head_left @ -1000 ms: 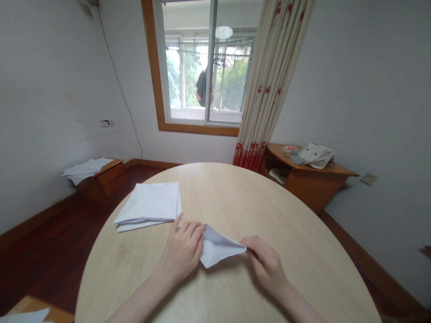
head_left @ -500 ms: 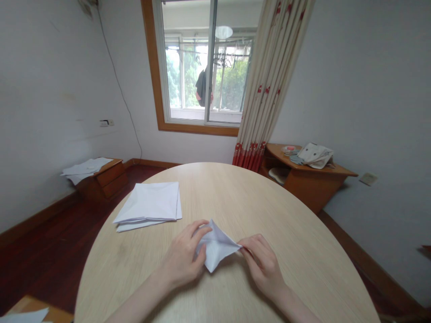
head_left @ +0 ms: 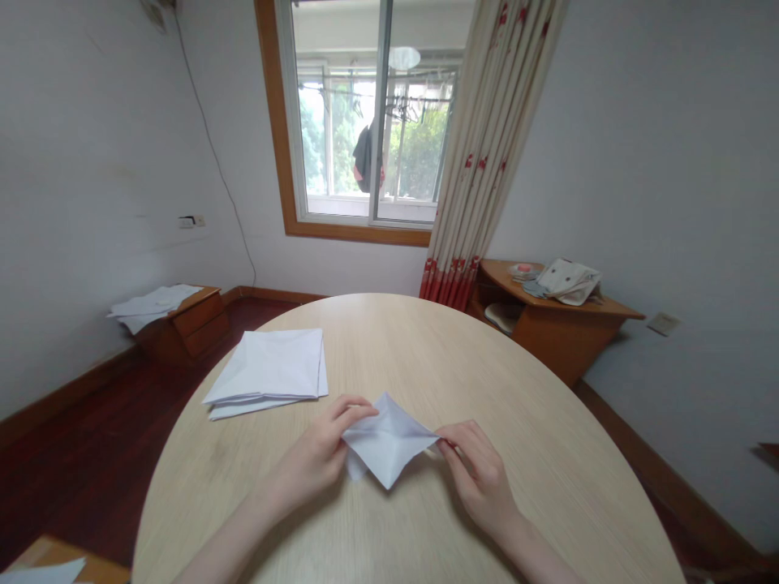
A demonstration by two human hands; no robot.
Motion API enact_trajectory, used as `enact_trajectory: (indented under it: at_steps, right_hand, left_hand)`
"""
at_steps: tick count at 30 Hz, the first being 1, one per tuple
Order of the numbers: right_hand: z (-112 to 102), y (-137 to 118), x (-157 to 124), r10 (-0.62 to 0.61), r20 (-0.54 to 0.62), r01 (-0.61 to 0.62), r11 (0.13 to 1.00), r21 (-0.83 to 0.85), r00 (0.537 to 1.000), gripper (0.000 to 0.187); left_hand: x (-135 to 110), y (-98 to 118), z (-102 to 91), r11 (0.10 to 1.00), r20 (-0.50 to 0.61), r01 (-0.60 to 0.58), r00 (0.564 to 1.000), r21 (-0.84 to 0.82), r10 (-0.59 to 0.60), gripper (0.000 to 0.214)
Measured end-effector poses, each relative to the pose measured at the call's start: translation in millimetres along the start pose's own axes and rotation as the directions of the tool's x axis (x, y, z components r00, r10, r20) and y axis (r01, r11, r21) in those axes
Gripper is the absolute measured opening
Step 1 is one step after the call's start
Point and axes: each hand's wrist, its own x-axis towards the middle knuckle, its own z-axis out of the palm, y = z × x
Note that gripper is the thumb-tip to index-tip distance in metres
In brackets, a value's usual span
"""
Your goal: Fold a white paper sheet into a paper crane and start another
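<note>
Fingers (head_left: 454,434) pinch folded paper (head_left: 390,444): right hand (head_left: 479,477) at one corner; left hand (head_left: 324,448), partly hidden, seemingly at the opposite.

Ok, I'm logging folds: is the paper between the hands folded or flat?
Folded: the paper shows creases and a second layer beneath; the left hand and right hand are at opposite corners.

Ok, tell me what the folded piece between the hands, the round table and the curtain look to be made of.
Folded piece: seems thin white paper, matte, judging by its sharp creases and crisp edges.
Round table: pale wood or wood-look laminate, smooth, low sheen; fine grain lines leave either open.
Curtain: probably cloth, matte, since it hangs in soft vertical folds.
</note>
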Motion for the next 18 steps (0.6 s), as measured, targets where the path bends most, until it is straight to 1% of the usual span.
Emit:
enact_trajectory:
  at_steps: [2, 4, 6, 9, 11, 13, 15, 18]
  right_hand:
    - [-1, 1, 0, 0.005, 0.002, -0.005, 1.0, -0.007, 1.0, 0.016]
    - [-1, 1, 0, 0.009, 0.0, -0.009, 1.0, -0.008, 1.0, 0.016]
    - [-1, 1, 0, 0.011, -0.004, -0.011, 1.0, -0.006, 1.0, 0.016]
    - [-1, 1, 0, -0.006, -0.012, 0.006, 1.0, 0.005, 1.0, 0.016]
    - [0, 1, -1, -0.013, -0.011, 0.013, 1.0, 0.015, 1.0, 0.016]
    - [0, 1, -2, -0.011, -0.009, 0.011, 1.0, 0.022, 1.0, 0.016]
    - [0, 1, -1, -0.008, -0.008, 0.009, 1.0, 0.024, 1.0, 0.016]
    - [-1, 0, -1, -0.007, -0.014, 0.007, 1.0, 0.022, 1.0, 0.015]
  left_hand:
    - [0, -3, -1.3, 0.996, -0.055, 0.035, 0.998, -0.086, -0.04, 0.058]
    - [0, -6, 0.0, 0.971, -0.103, 0.097, 0.987, -0.217, -0.122, 0.053]
    - [1, -10, 4.3, 0.913, -0.133, 0.163, 0.965, -0.373, -0.227, 0.044]
    - [3, -13, 13.5, 0.788, -0.152, 0.22, 0.918, -0.575, -0.367, 0.036]
    - [3, -14, 19.0, 0.705, -0.14, 0.266, 0.876, -0.657, -0.461, 0.031]
    - [3, -14, 23.1, 0.638, -0.11, 0.308, 0.842, -0.706, -0.528, 0.027]
    - [3, -14, 26.4, 0.589, -0.068, 0.338, 0.826, -0.734, -0.559, 0.027]
    - [0, -16, 31.3, 0.536, -0.016, 0.361, 0.818, -0.763, -0.575, 0.033]
